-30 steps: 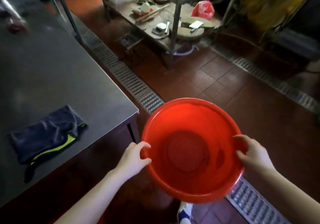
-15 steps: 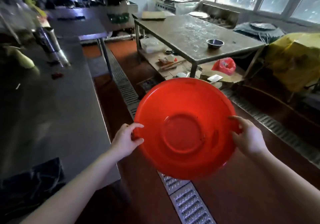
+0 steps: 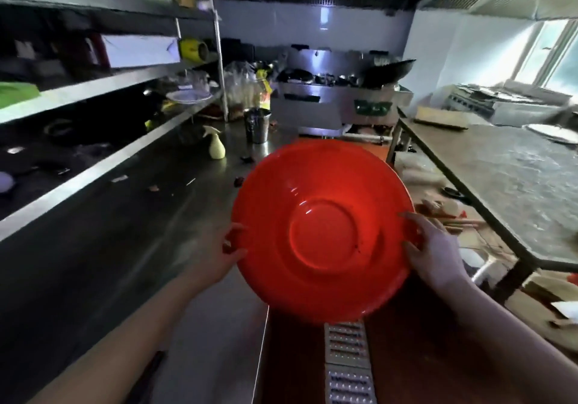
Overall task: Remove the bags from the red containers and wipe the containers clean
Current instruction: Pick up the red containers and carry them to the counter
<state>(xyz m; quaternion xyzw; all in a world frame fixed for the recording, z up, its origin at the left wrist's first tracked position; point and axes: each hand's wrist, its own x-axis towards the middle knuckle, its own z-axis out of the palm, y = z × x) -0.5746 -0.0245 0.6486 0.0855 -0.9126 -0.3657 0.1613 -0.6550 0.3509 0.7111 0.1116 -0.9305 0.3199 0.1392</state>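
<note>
At the far left, steel wall shelves carry blurred boxes and a white plate. Below them runs a long dark stainless-steel counter, scattered with small scraps. On its far stretch stand a pale yellow spray bottle and, just beside it to the right, a shiny steel cup. Nothing lies between these and the round red plastic basin, which is held in the air over the counter's right edge and the tiled aisle, its open mouth tipped toward the camera and its inside bare apart from a few dark specks.

The left hand reaches in from the lower left, forearm stretched out, its fingers curled round the basin's left rim and clamped on it. The right hand comes from the lower right and grips the right rim, thumb inside the bowl and fingers spread behind the edge.

Under the basin a metal floor drain grate runs along the reddish-brown tiled floor. Behind stands a steel cooking range with a black wok. To the right is a worn grey metal table, clutter beneath it, and a bright window at the far edge.
</note>
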